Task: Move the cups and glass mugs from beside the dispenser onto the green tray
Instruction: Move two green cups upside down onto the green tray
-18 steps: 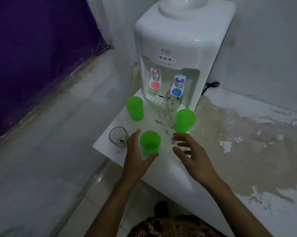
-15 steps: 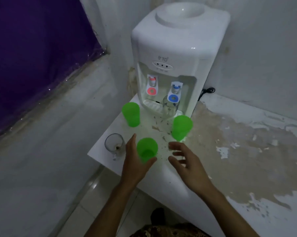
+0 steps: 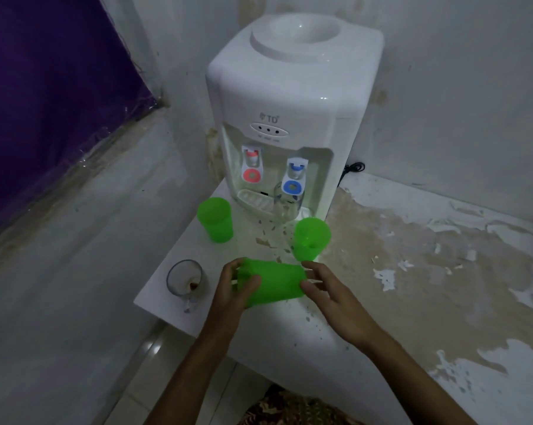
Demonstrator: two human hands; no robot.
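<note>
Both forearms reach forward from the bottom of the view over the front edge of the white worktop [image 3: 167, 286]. The left hand [image 3: 233, 289] is curled around a green cup [image 3: 271, 283] that is tipped onto its side, thumb laid across the near face and fingers wrapped over the far side at the cup's left end. The right hand [image 3: 329, 292] sits at the cup's right end with fingers loosely spread; its fingertips [image 3: 306, 285] touch or nearly touch the end of the cup, and whether they grip it cannot be told. The cup looks blurred and lies between the two hands, near the front of the worktop. Just behind the right hand a second green cup [image 3: 311, 240] stands upright, and a third green cup [image 3: 215, 219] stands upright farther left, near the base of the white water dispenser [image 3: 289, 96]. A glass mug [image 3: 187, 280] with a little brown residue at its bottom stands just left of the left hand, close to the worktop's front corner. Another clear glass [image 3: 285, 204] stands under the blue tap on the dispenser's drip tray.
</note>
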